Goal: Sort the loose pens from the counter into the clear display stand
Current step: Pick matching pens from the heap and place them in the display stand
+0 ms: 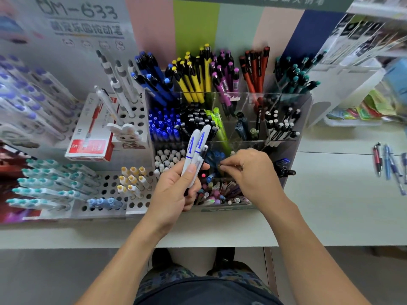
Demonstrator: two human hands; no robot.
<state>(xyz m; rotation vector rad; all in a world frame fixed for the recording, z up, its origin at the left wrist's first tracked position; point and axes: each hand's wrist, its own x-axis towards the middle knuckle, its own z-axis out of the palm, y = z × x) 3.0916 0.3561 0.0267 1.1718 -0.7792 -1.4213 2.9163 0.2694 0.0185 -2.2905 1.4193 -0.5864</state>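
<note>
The clear display stand (295,119) stands on the counter in front of me, its compartments packed with pens sorted by colour. My left hand (174,192) grips three white pens with blue markings (198,146), held upright over the stand's front left. My right hand (248,170) hovers over a front compartment of blue pens (217,157), fingers curled and fingertips pinched together; what they pinch is too small to make out. Several loose pens (388,164) lie on the counter at the far right.
A red and white pen box (92,137) leans left of the stand. White perforated holders (114,190) with teal and yellow-tipped pens fill the left of the counter. A white container (343,84) and coloured packets sit at the back right. The counter edge (220,245) runs near me.
</note>
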